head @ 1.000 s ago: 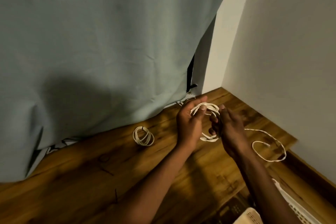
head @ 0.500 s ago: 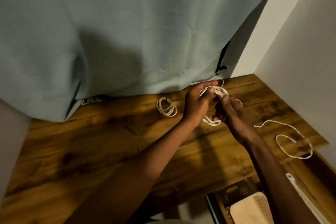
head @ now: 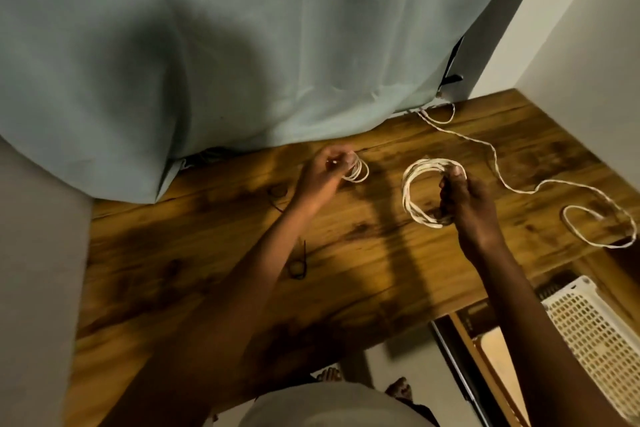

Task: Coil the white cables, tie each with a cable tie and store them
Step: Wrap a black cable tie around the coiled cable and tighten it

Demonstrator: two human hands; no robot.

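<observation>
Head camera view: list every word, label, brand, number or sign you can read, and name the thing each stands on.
None can be read.
Large cable coil in the right hand: no print.
Small cable coil at the left hand: no print.
White basket: plain mesh, no label.
Curtain: plain.

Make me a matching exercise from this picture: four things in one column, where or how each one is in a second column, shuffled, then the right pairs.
Things:
1. large coil
2. small coil
3. loose cable
4. white basket

States:
A. trails uncoiled across the table
B. below the table's right edge
C. held in the right hand
D. at the left hand fingertips, on the table

Pairs: 1-C, 2-D, 3-A, 4-B
</observation>
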